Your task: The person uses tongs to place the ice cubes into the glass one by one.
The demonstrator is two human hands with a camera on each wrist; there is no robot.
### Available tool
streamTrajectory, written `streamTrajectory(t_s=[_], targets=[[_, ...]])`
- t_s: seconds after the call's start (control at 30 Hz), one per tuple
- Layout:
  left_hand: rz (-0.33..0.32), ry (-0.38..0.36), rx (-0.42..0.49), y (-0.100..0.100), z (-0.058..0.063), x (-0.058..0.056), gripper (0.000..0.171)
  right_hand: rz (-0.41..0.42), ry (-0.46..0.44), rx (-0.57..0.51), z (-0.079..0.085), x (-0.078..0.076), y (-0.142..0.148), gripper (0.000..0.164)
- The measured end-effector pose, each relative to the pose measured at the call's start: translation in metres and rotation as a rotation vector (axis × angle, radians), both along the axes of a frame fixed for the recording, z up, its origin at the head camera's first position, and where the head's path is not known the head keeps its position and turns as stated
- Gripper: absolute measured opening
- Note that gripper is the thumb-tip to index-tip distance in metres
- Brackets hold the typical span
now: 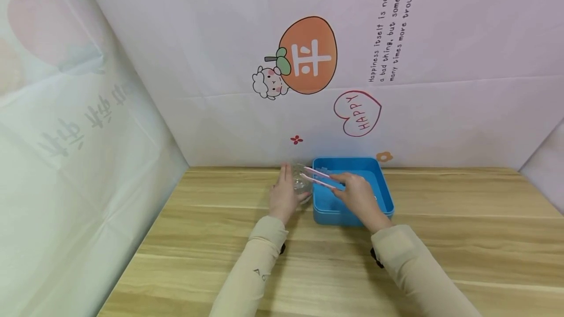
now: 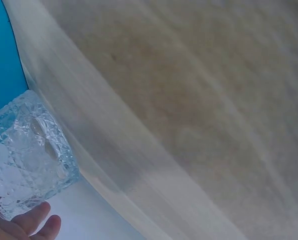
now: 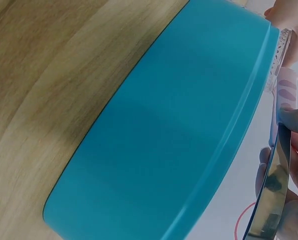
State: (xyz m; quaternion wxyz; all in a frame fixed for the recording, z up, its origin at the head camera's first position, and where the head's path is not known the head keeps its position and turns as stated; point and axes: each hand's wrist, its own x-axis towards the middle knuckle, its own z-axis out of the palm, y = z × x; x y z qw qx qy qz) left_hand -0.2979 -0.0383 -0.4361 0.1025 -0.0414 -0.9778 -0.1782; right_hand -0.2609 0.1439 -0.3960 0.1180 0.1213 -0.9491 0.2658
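Observation:
A clear cut-glass bowl (image 1: 301, 186) with a diamond pattern stands on the table, just left of a blue box (image 1: 338, 217). My left hand (image 1: 282, 197) holds the bowl, fingers along its left side and thumb at the front. The left wrist view shows the bowl (image 2: 31, 155) with fingertips (image 2: 33, 218) beside it. Over the box, my right hand (image 1: 359, 195) grips tongs (image 1: 323, 184), their pale pink ends reaching left to the bowl. In the right wrist view the tongs (image 3: 275, 187) have a shiny metal handle. Whether their tips hold anything cannot be made out.
Small translucent pieces (image 1: 325, 170) lie in the box's back left corner. The wood-grain table (image 1: 211, 258) meets a white printed backdrop (image 1: 246, 131) behind the box, and another sheet (image 1: 88, 185) hangs along the left side.

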Motion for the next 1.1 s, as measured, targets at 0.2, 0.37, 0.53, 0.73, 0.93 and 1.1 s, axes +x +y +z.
streamTrajectory(t_s=[0.2, 0.37, 0.53, 0.73, 0.93, 1.1], targets=[[-0.015, 0.007, 0.026, -0.006, -0.004, -0.003, 0.101, -0.001, -0.002, -0.001, -0.001, -0.001, -0.001, 0.037], [-0.030, -0.005, 0.074, -0.009, -0.005, -0.004, 0.102, 0.003, 0.004, -0.006, -0.001, -0.001, -0.001, 0.036], [-0.042, -0.044, 0.120, -0.010, -0.005, -0.005, 0.101, 0.008, 0.015, -0.013, -0.001, -0.001, -0.001, 0.036], [-0.044, -0.073, 0.121, -0.011, -0.004, -0.005, 0.099, 0.013, 0.023, -0.026, -0.001, -0.002, -0.001, 0.038], [-0.039, -0.072, 0.083, -0.012, -0.003, -0.004, 0.100, -0.030, 0.022, -0.081, -0.003, -0.006, 0.001, 0.042], [-0.039, -0.057, 0.049, -0.012, -0.004, -0.003, 0.101, -0.100, 0.036, -0.098, -0.007, -0.008, 0.006, 0.043]])
